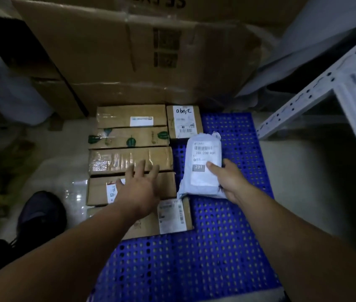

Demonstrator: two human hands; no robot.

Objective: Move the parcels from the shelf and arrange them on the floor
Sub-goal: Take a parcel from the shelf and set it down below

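A blue perforated floor mat carries a column of several flat cardboard parcels on its left side. A smaller box with handwriting on its label lies at the back, right of the column. My right hand grips a soft pale-blue bag parcel with a barcode label, thumb on top, just right of the column. My left hand lies with fingers spread and straight over the cardboard parcels; I cannot tell whether it touches them.
A large taped cardboard carton stands behind the mat. A white metal shelf frame rises at the right. A dark shoe is on the glossy floor at the left, near dim bags.
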